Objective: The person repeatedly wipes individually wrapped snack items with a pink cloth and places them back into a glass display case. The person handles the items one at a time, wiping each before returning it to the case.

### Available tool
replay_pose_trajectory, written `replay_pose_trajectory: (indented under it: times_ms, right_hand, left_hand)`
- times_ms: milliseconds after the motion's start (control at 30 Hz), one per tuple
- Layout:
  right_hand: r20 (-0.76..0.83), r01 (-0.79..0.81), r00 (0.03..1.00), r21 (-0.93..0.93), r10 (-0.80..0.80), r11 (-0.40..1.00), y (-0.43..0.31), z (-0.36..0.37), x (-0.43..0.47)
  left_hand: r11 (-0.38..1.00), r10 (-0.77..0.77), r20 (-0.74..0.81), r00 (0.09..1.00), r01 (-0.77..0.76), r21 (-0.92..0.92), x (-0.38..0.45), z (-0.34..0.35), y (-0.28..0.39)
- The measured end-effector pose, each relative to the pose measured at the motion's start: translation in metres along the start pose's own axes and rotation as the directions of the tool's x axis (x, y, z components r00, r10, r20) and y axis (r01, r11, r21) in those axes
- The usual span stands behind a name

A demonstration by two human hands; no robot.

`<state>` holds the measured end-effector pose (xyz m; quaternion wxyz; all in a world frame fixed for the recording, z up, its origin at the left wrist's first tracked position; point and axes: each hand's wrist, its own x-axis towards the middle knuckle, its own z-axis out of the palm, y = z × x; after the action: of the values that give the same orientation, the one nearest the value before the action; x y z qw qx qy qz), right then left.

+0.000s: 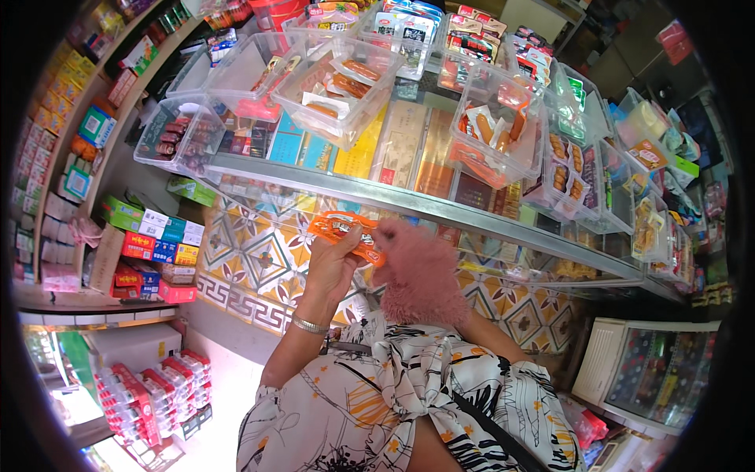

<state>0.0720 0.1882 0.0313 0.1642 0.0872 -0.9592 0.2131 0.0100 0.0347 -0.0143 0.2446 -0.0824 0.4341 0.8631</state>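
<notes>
My left hand (336, 262) grips an orange snack packet (348, 230) that bears writing, with the thumb across its front. A pink fluffy mitt or cloth (422, 271) covers my right hand, so its fingers are hidden. The fluffy edge touches the packet's right end; whether the fingers under it grip the packet cannot be seen. Both hands are in front of my body, on the near side of the glass display counter's metal edge (354, 192). Above that edge, a clear plastic bin (348, 133) holds several wrapped sausages (348, 85).
Another clear bin (501, 159) with packed sausages stands right of it on the counter. A bin of dark red packed items (171, 138) overhangs the left end. Stacked drink cartons (156, 245) stand at left, a glass-fronted cabinet (655, 371) at lower right.
</notes>
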Motion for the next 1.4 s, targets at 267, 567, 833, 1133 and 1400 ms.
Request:
replay_pose_trajectory:
  times_ms: [267,567,833,1133,1400]
  right_hand:
    - [0.205,-0.244,0.951,0.028,0.233,0.969,0.009,-0.002,0.005]
    - [-0.040,0.042,0.998,0.019,-0.041,0.999,0.043,0.018,-0.009]
    - [0.380,-0.010,0.924,-0.059,0.032,0.998,0.065,0.033,0.000]
    - [0.019,0.114,0.993,0.200,-0.120,0.973,0.107,0.014,-0.010]
    - [0.229,-0.049,0.973,0.314,-0.026,0.948,0.141,-0.004,0.004]
  left_hand:
    - [0.989,0.099,-0.011,0.995,-0.100,-0.108,-0.002,0.006,-0.009]
    - [0.999,-0.033,0.190,0.981,0.031,0.015,-0.011,0.002,-0.015]
    - [0.818,-0.107,0.200,0.974,-0.029,0.575,-0.006,0.014,-0.020]
    - [0.611,-0.132,0.312,0.941,-0.171,0.773,-0.004,0.061,-0.008]
    - [0.617,0.167,0.277,0.946,-0.320,0.719,0.032,0.114,0.082]
